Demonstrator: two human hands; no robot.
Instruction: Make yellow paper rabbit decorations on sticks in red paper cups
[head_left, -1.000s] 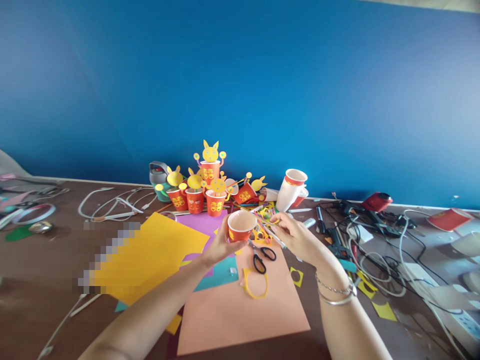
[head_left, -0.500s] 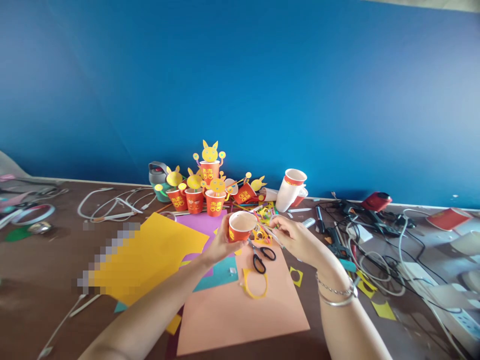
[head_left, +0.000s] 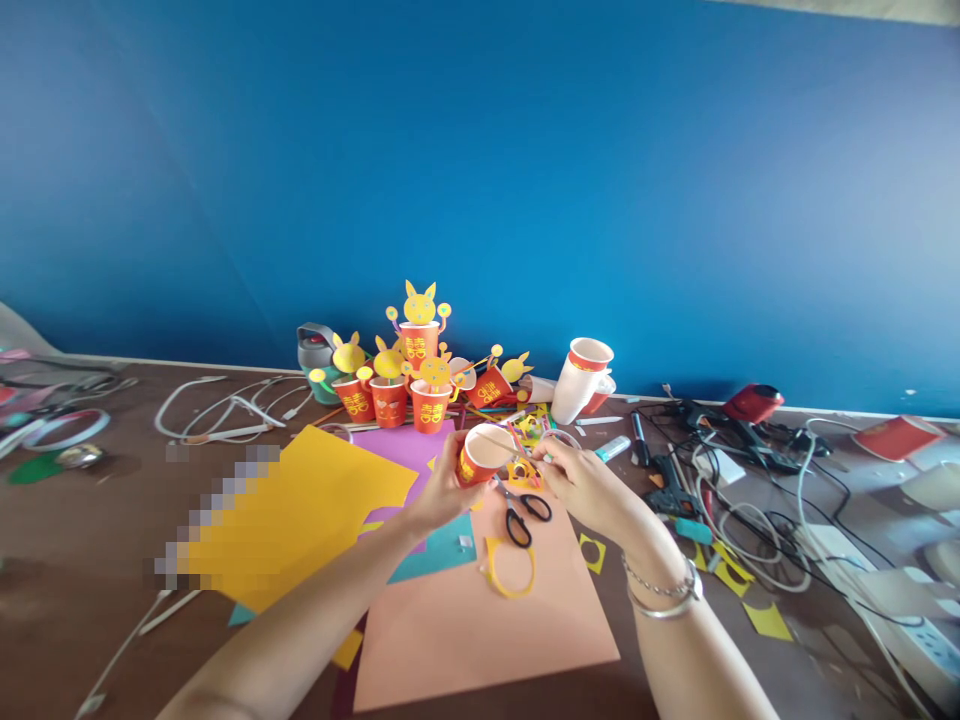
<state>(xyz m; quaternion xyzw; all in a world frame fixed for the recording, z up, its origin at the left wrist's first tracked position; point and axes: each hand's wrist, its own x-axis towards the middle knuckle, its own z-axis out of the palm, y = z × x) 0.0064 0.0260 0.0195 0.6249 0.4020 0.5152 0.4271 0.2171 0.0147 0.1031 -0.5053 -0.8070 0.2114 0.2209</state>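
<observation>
My left hand is wrapped round a small red paper cup with a white inside, held above the table and tilted to the right. My right hand is closed in a pinch right beside the cup's rim; it holds a thin stick-like thing that I cannot name. Black-handled scissors lie on the peach paper sheet just below both hands. A yellow paper ring lies nearer me on that sheet.
Several red cups with yellow bunny cut-outs stand against the blue wall. White and red stacked cups stand to their right. Yellow paper lies left. Glue guns, cables and a power strip crowd the right side.
My right hand has moved left, close to the cup's rim. The cup has tilted more toward the right hand.
</observation>
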